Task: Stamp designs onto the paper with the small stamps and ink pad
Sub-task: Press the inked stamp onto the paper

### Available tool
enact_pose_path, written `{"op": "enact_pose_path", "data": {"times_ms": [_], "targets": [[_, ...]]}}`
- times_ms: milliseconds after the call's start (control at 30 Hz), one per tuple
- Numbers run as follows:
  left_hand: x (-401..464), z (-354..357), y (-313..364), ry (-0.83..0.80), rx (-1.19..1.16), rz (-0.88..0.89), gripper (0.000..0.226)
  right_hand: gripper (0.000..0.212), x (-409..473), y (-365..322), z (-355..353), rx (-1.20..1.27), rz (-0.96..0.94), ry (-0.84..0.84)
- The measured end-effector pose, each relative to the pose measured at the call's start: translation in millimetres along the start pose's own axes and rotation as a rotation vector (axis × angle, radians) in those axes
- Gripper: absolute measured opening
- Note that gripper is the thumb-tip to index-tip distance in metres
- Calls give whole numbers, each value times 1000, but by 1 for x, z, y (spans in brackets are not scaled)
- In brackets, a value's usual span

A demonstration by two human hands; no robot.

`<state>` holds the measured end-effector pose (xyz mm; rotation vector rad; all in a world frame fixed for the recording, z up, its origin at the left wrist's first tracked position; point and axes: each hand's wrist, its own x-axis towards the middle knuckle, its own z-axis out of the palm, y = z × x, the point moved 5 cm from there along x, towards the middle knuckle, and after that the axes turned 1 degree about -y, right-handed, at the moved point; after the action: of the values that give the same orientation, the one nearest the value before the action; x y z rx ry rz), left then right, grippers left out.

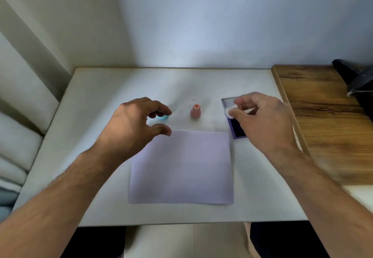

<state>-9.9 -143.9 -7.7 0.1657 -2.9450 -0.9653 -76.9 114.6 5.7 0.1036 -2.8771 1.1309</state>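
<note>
Hands worked apart above the white worktop (96, 100). The left hand (133, 122) hovered palm-down with thumb and fingers curved open around nothing, poised just above a small translucent blue stamp (163, 117) that was mostly hidden behind its fingertips; whether skin touched the stamp could not be told. The right hand (264, 120) pinched a small white round-faced stamp (230, 112) between thumb and forefinger, its round face turned toward the left, held over the near-left part of the dark purple rectangular ink pad (238, 131), whose case lay open just beside the paper's far right corner. A small pink bottle-shaped stamp (195, 111) stood upright and untouched on the worktop between the two hands, beyond the paper's far edge.

Progress was judged to be at the outset. The pale lilac square sheet of paper (181, 169) lay flat in the centre of the worktop, nearer the person than the stamps, and showed no printed design anywhere on its visible surface. Inking appeared to be the step in hand; every impression on the sheet remained to be made.

Both forearms reached forward from the near edge, the left angled inward toward the blue stamp, the right wrist bent with the remaining fingers loosely curled. Motion blur softened the right fingertips.
</note>
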Motion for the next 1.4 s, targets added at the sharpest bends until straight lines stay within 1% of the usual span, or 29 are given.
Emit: {"op": "enact_pose_path", "data": {"times_ms": [67,133,200,233,267,333,467,667,800,933,1000,1133,1267,1400], "targets": [[0,-1,-8,-44,39,-9,38,15,-5,-18,12,125,-13,-6],[0,0,-15,-86,73,-23,38,12,-12,-29,29,176,-31,-49],[-1,-1,-21,-98,93,-32,35,13,-19,-34,44,219,-40,-73],[-1,-1,-23,-97,100,-33,34,9,-21,-34,50,237,-36,-77],[-2,-1,-26,-98,104,-35,32,6,-22,-35,55,256,-24,-75],[-4,-1,-31,-100,106,-45,30,15,-26,-34,63,301,12,-64],[-9,0,-43,-92,111,-71,28,16,-32,-35,76,419,83,-71],[-12,7,-54,-111,91,-108,29,13,-30,-35,91,463,111,-95],[-12,11,-53,-104,78,-119,28,16,-26,-33,96,507,148,-92],[-14,15,-52,-112,55,-138,29,13,-29,-34,110,663,260,-174],[-14,15,-52,-107,45,-142,30,14,-32,-40,118,718,275,-220],[-15,12,-57,-101,17,-201,33,13,-39,-50,134,714,259,-260],[-18,7,-69,-136,-98,-296,37,12,-41,-49,142,687,281,-228],[-22,4,-75,-179,-127,-295,35,18,-42,-51,145,612,237,-218]]}}
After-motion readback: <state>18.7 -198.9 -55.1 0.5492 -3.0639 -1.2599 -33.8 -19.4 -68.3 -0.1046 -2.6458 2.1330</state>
